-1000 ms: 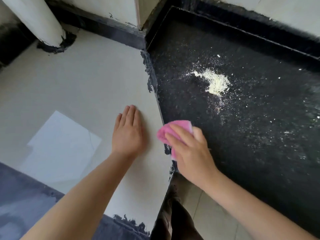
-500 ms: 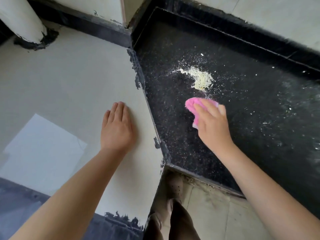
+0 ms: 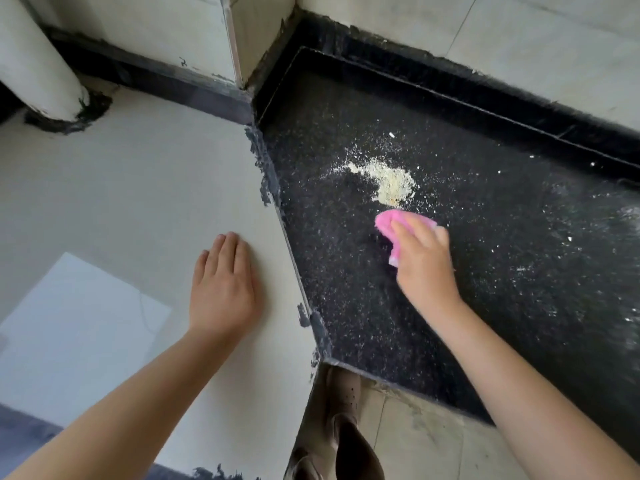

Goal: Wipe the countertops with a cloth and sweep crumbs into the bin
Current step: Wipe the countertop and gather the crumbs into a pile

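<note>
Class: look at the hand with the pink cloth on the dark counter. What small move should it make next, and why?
Probably slide the cloth forward a little into the pile of crumbs. The right hand holds it on the dark counter just short of the pile, which looks untouched, with loose crumbs scattered around. The left hand rests flat on the pale counter.

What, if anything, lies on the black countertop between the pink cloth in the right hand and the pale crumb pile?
Nothing visible does. The pink cloth, held by the right hand, sits just short of the crumb pile; only bare speckled black countertop with fine scattered specks lies between. The left hand rests flat on the pale surface, well aside.
</note>
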{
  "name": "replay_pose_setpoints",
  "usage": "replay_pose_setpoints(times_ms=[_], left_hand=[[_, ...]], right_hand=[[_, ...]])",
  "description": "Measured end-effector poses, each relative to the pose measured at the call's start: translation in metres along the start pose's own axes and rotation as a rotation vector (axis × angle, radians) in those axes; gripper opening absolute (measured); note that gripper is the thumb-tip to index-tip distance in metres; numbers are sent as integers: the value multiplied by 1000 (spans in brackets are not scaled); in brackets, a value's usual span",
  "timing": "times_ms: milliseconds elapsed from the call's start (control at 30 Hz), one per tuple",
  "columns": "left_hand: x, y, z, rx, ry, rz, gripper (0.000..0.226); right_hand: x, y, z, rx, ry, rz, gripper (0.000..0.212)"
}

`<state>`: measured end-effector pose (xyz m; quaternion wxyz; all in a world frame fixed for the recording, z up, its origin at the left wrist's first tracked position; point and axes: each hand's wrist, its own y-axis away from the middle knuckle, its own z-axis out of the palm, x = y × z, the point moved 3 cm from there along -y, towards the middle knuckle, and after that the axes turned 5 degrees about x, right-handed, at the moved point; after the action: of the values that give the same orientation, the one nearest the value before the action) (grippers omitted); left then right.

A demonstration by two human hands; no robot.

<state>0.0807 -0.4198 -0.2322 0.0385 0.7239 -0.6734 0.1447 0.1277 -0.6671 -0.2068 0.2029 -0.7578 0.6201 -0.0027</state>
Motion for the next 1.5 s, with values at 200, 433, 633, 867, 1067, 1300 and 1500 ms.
replay_pose_setpoints(times_ms=[200, 433, 633, 867, 1067, 1300, 1500], left_hand=[[2, -9, -7, 29, -48, 54, 46], [-18, -41, -26, 131, 45, -92, 40], [-16, -81, -12, 157, 102, -164, 49], [-12, -113, -6, 281, 150, -179, 48], [-16, -128, 5, 253, 173, -152, 45], [-18, -130, 16, 215, 77, -137, 45], [-16, -133, 17, 132, 17, -166, 52]], right_hand=[[-81, 11, 32, -11, -148, -414, 53], [-9, -67, 40, 32, -58, -93, 52], [-87, -60, 45, 62, -193, -324, 41], [-77, -76, 61, -94, -67, -193, 60], [-40, -94, 36, 18, -132, -125, 51], [-115, -108, 75, -122, -133, -201, 56], [-21, -117, 55, -123, -52, 61, 58]])
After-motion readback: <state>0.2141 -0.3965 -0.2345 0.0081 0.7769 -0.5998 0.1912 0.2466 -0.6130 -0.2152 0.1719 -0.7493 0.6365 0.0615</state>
